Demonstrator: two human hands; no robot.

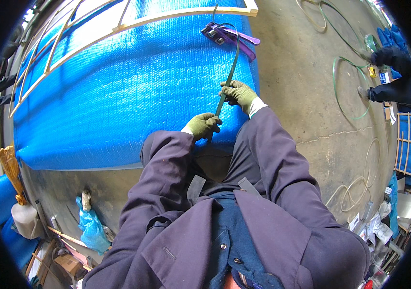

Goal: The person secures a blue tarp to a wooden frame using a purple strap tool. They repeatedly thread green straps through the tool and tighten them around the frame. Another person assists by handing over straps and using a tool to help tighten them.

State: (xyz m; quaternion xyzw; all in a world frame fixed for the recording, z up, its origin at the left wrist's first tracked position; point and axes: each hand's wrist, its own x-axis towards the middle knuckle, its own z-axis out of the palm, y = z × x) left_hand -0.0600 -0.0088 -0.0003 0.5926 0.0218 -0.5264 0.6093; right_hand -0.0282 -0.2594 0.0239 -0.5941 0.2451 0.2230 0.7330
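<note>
A dark green strap point(229, 77) runs down from the wooden frame, past a purple-handled strapping tool point(229, 38), to both of my gloved hands. My right hand point(239, 95) pinches the strap partway along its length. Lower down and to the left, my left hand point(202, 126) is closed round the strap close to its lower part. Beneath both hands lies a large bundle wrapped in blue bubble sheet point(133, 91). The strapping tool rests on the bundle near its right edge, apart from my hands.
A light wooden frame point(133, 23) lies across the bundle's far side. Green strap coils point(335, 86) lie on the concrete floor at right, near another person's legs point(391, 94). A pale hose point(359, 188) curls at lower right. A broom point(10, 168) and a blue bag point(92, 226) are at left.
</note>
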